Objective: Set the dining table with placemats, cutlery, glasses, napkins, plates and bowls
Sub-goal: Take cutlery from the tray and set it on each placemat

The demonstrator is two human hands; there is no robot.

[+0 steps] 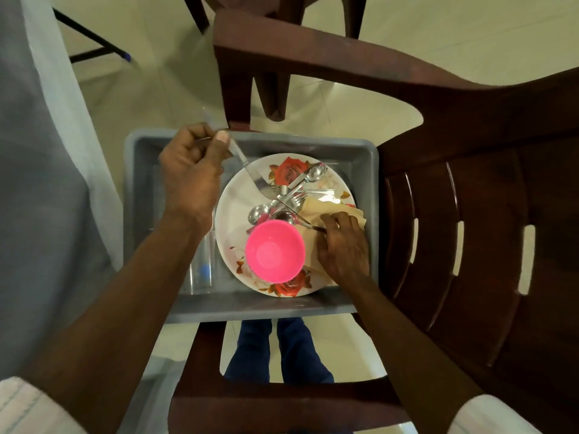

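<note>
A grey plastic bin rests on the arms of a brown chair. Inside lies a white plate with red roses. On the plate sit a pink bowl, several spoons and forks, and a beige napkin. My left hand grips a table knife by its handle, blade pointing down onto the plate. My right hand rests on the napkin and pinches a second knife near its handle. A clear glass lies in the bin's left part.
The brown plastic chair fills the right side, its arms under the bin. A second chair stands behind. A table with a pale cloth is at the left. My legs show on the tiled floor below.
</note>
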